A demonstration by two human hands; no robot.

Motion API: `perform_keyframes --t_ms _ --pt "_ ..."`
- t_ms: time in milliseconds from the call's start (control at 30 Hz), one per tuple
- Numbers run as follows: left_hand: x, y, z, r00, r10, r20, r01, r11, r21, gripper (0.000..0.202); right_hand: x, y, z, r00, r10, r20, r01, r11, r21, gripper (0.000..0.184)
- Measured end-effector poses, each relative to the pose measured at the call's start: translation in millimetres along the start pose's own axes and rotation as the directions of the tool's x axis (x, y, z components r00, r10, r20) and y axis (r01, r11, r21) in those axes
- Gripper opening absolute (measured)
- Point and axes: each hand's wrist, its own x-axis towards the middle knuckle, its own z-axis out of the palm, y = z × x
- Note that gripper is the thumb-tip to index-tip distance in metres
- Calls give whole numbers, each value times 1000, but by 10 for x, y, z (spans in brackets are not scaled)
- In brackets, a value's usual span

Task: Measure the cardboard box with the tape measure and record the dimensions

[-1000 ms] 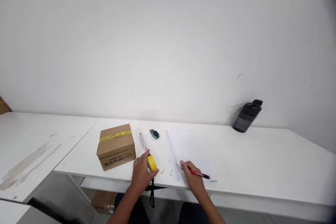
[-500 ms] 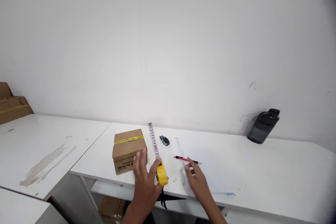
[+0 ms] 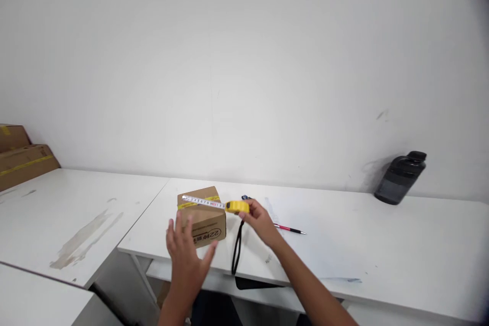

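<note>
A small cardboard box (image 3: 204, 229) with yellow tape stands near the front of the white table (image 3: 344, 249). My right hand (image 3: 262, 221) grips a yellow tape measure (image 3: 237, 207) just right of the box, its blade stretched left across the box top and its black strap hanging down. In front of the box hovers my left hand (image 3: 187, 254), fingers spread, holding nothing. A red pen (image 3: 289, 228) lies on a sheet of paper to the right of my right hand.
A dark bottle (image 3: 401, 177) lies tilted against the wall at the table's back right. A second white table (image 3: 69, 214) adjoins on the left, with stacked cardboard boxes (image 3: 21, 155) at its far end. A small dark object peeks out behind the tape measure.
My right hand put the pen down and took the tape measure from my left hand. The blade now lies across the box top. My left hand let go and opened.
</note>
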Motion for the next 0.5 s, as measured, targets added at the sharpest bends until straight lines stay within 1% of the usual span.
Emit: perform_keyframes --t_ms 33,67,100,133,200,233,267,300,333,400,467,500 --pt "63 -124 -62 997 -75 -23 75 997 -9 78 148 -10 -59 1000 8 -4 -8 1000 17 43" --pt "130 -254 -111 984 -176 -34 174 984 -36 75 289 -21 -104 1000 11 -3 -11 1000 29 42" --pt "199 -385 -141 957 -290 -24 287 955 -79 71 421 -30 -132 1000 13 6 -13 999 33 42" --pt "265 -515 -151 913 -408 7 405 905 -130 68 537 -33 -144 1000 16 22 -16 999 30 42" --pt "379 -740 -112 793 -597 122 607 758 -238 68 714 -23 -130 996 20 86 -21 1000 14 44" --pt "421 -824 -70 736 -649 194 675 680 -286 69 776 -9 -110 991 21 132 -22 1000 8 45" --pt "450 -883 -19 694 -671 260 717 618 -321 71 823 8 -85 984 21 176 -22 1000 3 46" --pt "466 -916 33 673 -671 310 738 582 -342 73 857 28 -59 978 20 206 -20 1000 -3 48" --pt "470 -924 81 671 -657 344 740 571 -354 74 882 48 -33 975 22 221 -19 1000 -15 49" --pt "452 -880 147 697 -617 366 717 594 -365 72 912 87 10 976 41 213 -30 998 -53 52" --pt "423 -802 161 722 -591 360 692 627 -358 62 926 117 35 980 67 189 -53 995 -80 56" --pt "411 -767 150 726 -586 360 687 639 -346 56 929 127 41 980 77 186 -62 995 -84 57"
